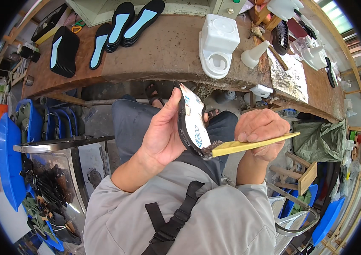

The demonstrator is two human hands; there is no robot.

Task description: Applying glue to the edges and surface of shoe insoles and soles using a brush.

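Note:
A shoe sole point(194, 114) with a black rim and a pale face bearing blue and reddish markings stands tilted over my lap. My left hand point(162, 135) grips it along its left side, thumb toward the far end; fingertips show at the right edge. A brush point(253, 144) with a flat yellow handle is pinched in my right hand point(260, 130). Its dark bristles touch the sole's near end, at the rim. The sole's underside is hidden from me.
On the brown workbench point(159, 46) ahead lie stacks of black insoles point(65, 52) with light-blue patches. A white plastic container point(219, 44) and a white nozzle bottle point(254, 55) stand farther right. Blue bins point(9, 157) line the left, beside a metal-framed rack point(61, 145). A wooden stool point(301, 172) sits at right.

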